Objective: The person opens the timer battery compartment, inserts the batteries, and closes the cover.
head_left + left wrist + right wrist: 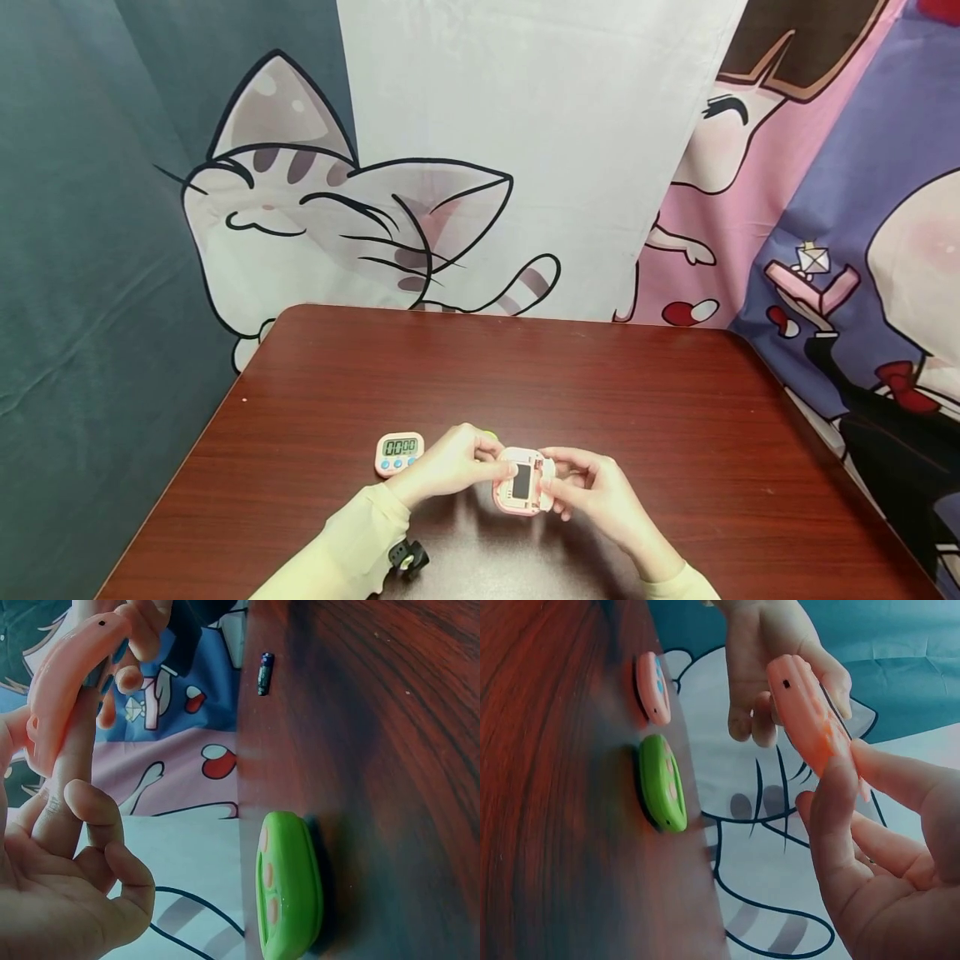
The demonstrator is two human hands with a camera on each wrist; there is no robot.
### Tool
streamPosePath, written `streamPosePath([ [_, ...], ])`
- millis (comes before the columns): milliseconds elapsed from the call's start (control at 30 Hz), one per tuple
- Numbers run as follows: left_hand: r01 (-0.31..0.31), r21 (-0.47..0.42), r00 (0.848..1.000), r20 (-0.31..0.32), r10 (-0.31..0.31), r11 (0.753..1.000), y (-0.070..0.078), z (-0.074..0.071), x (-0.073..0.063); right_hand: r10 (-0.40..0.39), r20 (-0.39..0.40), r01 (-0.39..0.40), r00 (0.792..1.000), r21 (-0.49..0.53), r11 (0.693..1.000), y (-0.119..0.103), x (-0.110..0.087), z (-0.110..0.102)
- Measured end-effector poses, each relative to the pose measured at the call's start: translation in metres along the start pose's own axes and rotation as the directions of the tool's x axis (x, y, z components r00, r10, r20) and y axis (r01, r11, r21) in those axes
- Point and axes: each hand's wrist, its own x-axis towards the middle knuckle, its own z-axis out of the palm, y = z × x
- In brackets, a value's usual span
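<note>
Both hands hold up a pink digital timer (522, 482), its back with a dark rectangle turned toward the head camera. My left hand (456, 460) grips its left edge, thumb on the back and fingers behind. At the right edge, my right hand (600, 493) pinches a pale piece of the casing between thumb and fingers. The timer's curved side (64, 682) shows in the left wrist view, its blue buttons facing away from the head camera. In the right wrist view, the right thumb (834, 799) presses close to the end of the casing.
A second pink timer (400, 450) with blue buttons, reading 00 00, lies left of the left hand. Near it is a green timer (289, 885) with pink buttons, mostly hidden in the head view. A small dark battery (265, 673) lies on the brown table (510, 367).
</note>
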Motion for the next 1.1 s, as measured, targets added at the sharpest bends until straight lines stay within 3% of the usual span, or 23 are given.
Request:
streamPosePath([
  [400,0.006,0.008,1.000,-0.001,-0.006,1.000,-0.002,0.001,0.000,-0.043,-0.053,0.044,0.998,0.022,0.999,0.002,-0.001,0.002],
  [733,0.005,-0.029,1.000,-0.024,-0.006,1.000,-0.002,0.002,-0.001,-0.133,0.045,0.125,0.990,0.149,0.981,0.001,-0.005,0.002],
  [1100,0.012,-0.041,0.999,-0.039,-0.014,0.999,-0.002,0.000,-0.002,-0.054,0.091,0.043,0.994,0.117,0.992,0.002,-0.012,-0.004],
])
